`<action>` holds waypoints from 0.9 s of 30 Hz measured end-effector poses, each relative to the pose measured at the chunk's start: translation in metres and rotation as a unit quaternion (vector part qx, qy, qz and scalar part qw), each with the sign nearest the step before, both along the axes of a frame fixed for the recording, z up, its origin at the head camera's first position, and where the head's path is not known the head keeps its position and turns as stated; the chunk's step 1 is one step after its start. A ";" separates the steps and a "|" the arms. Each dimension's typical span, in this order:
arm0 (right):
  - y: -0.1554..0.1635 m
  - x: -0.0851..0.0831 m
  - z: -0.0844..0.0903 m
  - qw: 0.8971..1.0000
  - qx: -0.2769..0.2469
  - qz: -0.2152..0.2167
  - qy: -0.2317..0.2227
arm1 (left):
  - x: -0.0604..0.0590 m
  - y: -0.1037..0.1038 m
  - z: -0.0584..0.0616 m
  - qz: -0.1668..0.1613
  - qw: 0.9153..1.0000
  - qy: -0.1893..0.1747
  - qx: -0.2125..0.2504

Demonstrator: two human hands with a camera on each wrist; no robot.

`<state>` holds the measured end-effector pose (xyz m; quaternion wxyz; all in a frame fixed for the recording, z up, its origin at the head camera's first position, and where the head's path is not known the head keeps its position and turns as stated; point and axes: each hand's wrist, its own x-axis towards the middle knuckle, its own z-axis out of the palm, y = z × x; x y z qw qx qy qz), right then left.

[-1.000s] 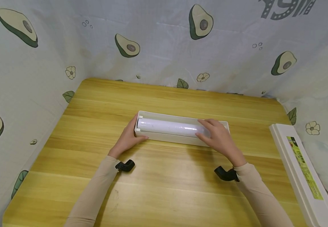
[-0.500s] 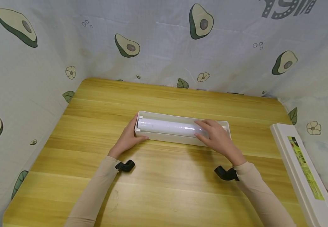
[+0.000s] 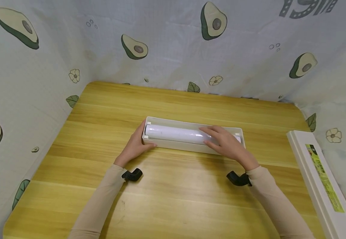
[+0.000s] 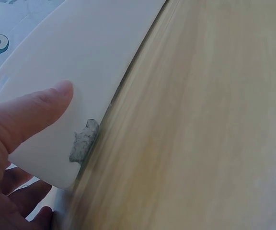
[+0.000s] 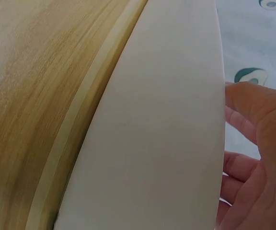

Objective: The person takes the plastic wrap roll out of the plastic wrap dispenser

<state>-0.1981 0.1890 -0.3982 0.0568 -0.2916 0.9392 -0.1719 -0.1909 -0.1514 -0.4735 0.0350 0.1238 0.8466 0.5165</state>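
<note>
Left hand (image 3: 134, 146) gripped the left end of the white tray (image 3: 173, 145), thumb along its front wall, fingers curled round the end wall; the left wrist view showed the thumb (image 4: 42, 105) flat on the white wall. The tray sat mid-table (image 3: 173, 199), long axis running left to right, parallel to the table's front edge. Inside lay a roll of cling film (image 3: 175, 133), same axis, left end at the tray's left wall, no readable print on it. Right hand (image 3: 225, 144) rested over the roll's right part, fingers spread and lightly bent across it, thumb at the tray's front wall; not a tight pinch. At the table's right edge lay a long white box (image 3: 319, 186) with a yellow-green label (image 3: 325, 182), its text too small to read. Grey characters on the avocado-print backdrop (image 3: 173, 49), top right, were cut off.
</note>
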 end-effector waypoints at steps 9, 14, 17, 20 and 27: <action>0.001 -0.004 -0.003 0.999 -0.008 0.028 -0.029 | 0.004 0.001 -0.001 0.001 1.000 -0.003 0.002; 0.002 -0.006 -0.005 0.999 -0.009 0.045 -0.025 | 0.005 0.000 -0.002 0.002 1.000 -0.004 0.006; 0.003 -0.010 -0.005 0.998 -0.009 0.053 -0.021 | 0.004 0.000 -0.002 0.004 1.000 -0.002 0.004; 0.004 -0.014 -0.006 0.998 -0.005 0.062 -0.019 | 0.002 0.000 -0.001 0.005 1.000 -0.006 0.003; 0.010 -0.022 -0.009 0.996 -0.006 0.086 -0.006 | 0.000 0.000 -0.001 0.003 1.000 0.002 0.002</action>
